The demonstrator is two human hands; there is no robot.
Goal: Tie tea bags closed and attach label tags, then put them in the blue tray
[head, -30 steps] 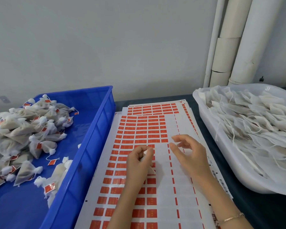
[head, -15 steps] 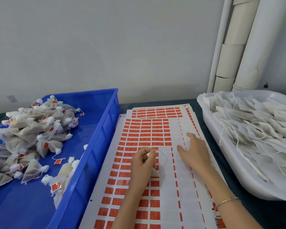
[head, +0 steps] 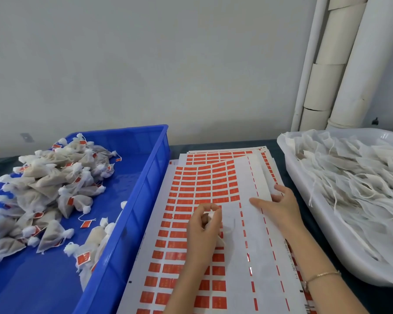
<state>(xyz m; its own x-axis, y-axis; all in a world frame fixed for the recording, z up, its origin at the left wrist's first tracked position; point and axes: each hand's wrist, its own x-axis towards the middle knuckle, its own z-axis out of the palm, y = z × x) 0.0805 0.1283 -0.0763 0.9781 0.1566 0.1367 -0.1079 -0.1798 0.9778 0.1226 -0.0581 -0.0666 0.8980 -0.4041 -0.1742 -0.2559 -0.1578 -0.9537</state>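
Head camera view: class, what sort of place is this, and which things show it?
Probably a small tea-packing workshop: a blue tray heaped with tied, tagged tea bags, sheets of red labels, and a white tub full of bags not yet tied.

One blue tray (head: 134, 211) sits on the left, with a big heap of tied tea bags (head: 50, 184), too many to count. One white tub (head: 370, 268) sits on the right, full of untied bags (head: 349, 177), also too many to count. A few label sheets (head: 243, 245) lie in one pile between them. There are two hands, the left hand (head: 202, 234) and the right hand (head: 279, 207), and one bracelet (head: 322, 274).
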